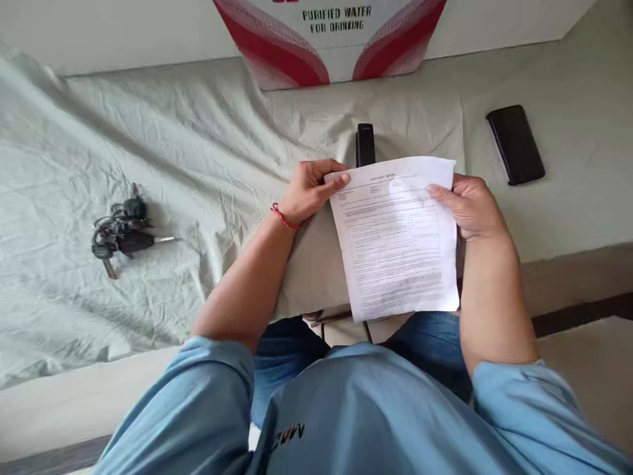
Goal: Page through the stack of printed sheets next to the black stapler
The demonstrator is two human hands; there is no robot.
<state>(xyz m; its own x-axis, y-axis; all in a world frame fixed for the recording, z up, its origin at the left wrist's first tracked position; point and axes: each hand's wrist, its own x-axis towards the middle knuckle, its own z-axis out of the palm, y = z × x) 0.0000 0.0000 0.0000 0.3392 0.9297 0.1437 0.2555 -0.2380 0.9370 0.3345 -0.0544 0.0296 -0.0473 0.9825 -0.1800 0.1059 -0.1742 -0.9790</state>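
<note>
A printed sheet of paper (395, 244) is held up over the front edge of the table, its text facing me. My left hand (316, 188) pinches its upper left corner, thumb on top. On the other side, my right hand (472, 204) grips the upper right edge, also with the thumb over the print. Just behind the paper's top edge lies a narrow black object (365, 144), perhaps a stapler; its near end is hidden by the sheet.
A bunch of keys (126, 231) lies on the wrinkled cloth (212, 125) at the left. A black phone (515, 145) rests at the right. At the back stands a red and white box (341, 53) lettered "purified water for drinking", against a white surface.
</note>
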